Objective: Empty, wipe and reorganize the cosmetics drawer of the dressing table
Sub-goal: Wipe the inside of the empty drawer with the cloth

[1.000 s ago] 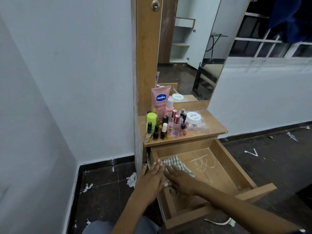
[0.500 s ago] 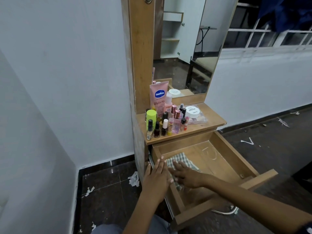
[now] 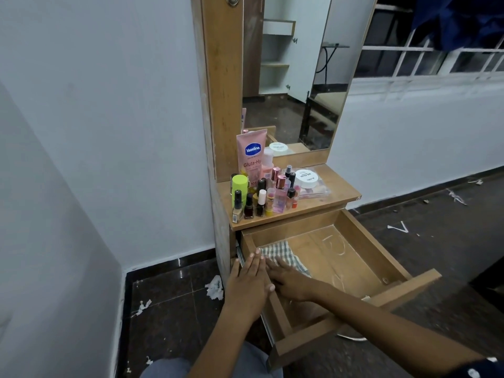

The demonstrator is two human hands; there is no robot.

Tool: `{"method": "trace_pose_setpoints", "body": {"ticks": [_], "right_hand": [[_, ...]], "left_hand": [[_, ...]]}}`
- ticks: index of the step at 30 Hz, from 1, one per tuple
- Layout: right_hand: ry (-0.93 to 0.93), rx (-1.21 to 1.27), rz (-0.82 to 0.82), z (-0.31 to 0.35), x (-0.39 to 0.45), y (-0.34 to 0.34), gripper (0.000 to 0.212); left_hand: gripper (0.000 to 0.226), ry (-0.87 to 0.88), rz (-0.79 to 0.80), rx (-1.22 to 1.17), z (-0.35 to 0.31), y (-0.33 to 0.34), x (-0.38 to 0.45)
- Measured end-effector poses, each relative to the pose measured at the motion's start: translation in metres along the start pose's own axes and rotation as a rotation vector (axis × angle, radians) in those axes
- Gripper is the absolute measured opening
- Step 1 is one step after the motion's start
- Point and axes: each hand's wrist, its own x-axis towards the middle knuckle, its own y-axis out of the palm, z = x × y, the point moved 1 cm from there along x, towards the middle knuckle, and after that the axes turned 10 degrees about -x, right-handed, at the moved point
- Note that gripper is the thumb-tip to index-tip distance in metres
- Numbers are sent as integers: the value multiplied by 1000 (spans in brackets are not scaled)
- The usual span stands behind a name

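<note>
Drawer (image 3: 362,249) emptied, wiping underway: right hand (image 3: 290,282) presses flat, fingers released, on checked cloth (image 3: 281,253) at nine o'clock; left hand (image 3: 249,285), flat, steadies the wall. Next, sweep toward three o'clock.

One head-worn view looks forward and steeply down from above the open drawer (image 3: 354,268), close over both forearms. The dressing table (image 3: 321,200) stands mid-frame, its mirror (image 3: 294,77) far, wall left, floor (image 3: 436,241) right.
</note>
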Motion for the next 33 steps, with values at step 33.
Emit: {"method": "trace_pose_setpoints", "body": {"ticks": [33], "right_hand": [[140, 109, 102, 34, -35, -25, 67]], "left_hand": [[63, 31, -35, 20, -2, 1, -5]]}}
